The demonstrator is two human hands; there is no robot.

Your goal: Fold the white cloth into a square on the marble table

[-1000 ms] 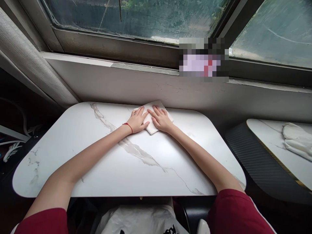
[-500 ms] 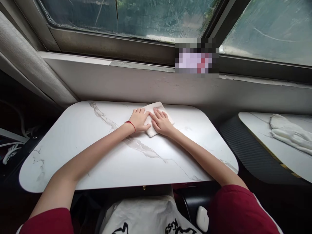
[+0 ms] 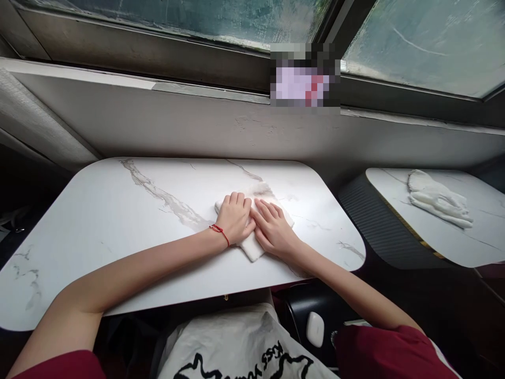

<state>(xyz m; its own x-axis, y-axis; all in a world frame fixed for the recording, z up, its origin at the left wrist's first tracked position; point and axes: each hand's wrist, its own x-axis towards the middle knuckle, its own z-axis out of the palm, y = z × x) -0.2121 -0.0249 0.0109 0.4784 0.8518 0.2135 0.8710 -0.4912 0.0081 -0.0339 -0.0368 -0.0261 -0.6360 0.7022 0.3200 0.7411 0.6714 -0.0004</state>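
A white cloth (image 3: 252, 249) lies folded on the white marble-patterned table (image 3: 130, 226), with both hands on top of it. My left hand (image 3: 235, 217), a red string bracelet at its wrist, has its fingers curled over the cloth's left side and grips it. Close beside it, my right hand (image 3: 274, 226) rests flat on the right part of the cloth, fingers stretched forward. The thumb side of the left hand meets the right hand. Parts of the cloth under both palms are hidden.
To the right stands a second marble-patterned table (image 3: 430, 226) with a crumpled white cloth (image 3: 440, 199) on it. A wall (image 3: 189, 126) and window run behind the tables. A small white case (image 3: 315, 329) lies on a dark surface below the table's front edge.
Both hands have come toward me across the table with the cloth beneath them. My left fingers have bent more. The view has shifted to the right.
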